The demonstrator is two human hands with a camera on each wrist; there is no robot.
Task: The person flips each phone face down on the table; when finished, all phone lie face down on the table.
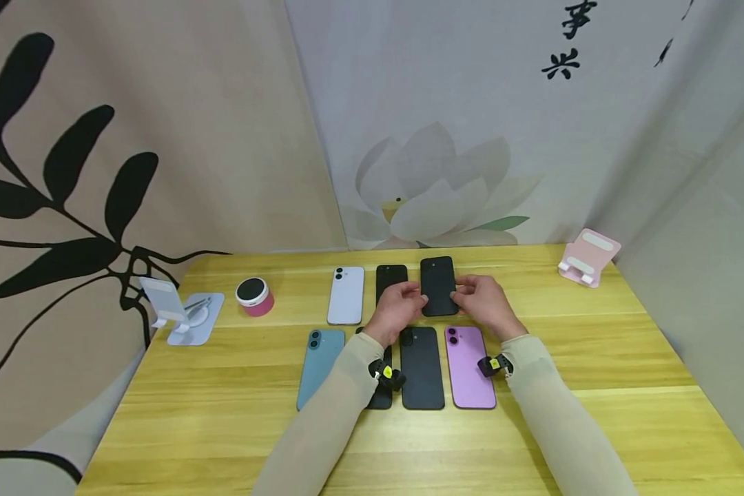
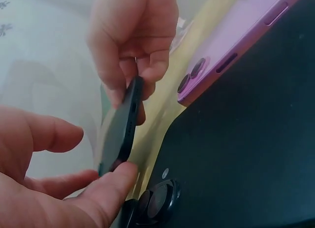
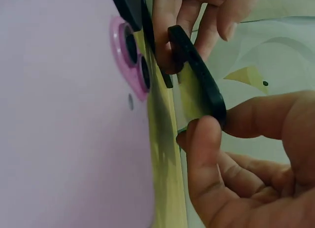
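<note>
A black smartphone (image 1: pixel 438 286) is lifted and tilted at the back of the wooden table. My left hand (image 1: pixel 398 310) pinches its near left corner between thumb and fingertip. On the opposite side, my right hand (image 1: pixel 486 303) grips the phone's edge with thumb and fingers. The phone's thin dark edge (image 2: pixel 131 119) faces the camera in the left wrist view. Another black phone (image 1: pixel 390 275) lies just left of it, partly behind the left hand. Nearer me lie a dark grey phone (image 1: pixel 423 372) and a pink-purple phone (image 1: pixel 468 368), both back up.
A white phone (image 1: pixel 346 296) and a blue one (image 1: pixel 319 362) lie left, beside a black phone (image 1: pixel 381 399) partly under the left forearm. Farther left are a pink jar (image 1: pixel 258 303) and a white stand (image 1: pixel 189 317). A pink stand (image 1: pixel 587 258) occupies the back right.
</note>
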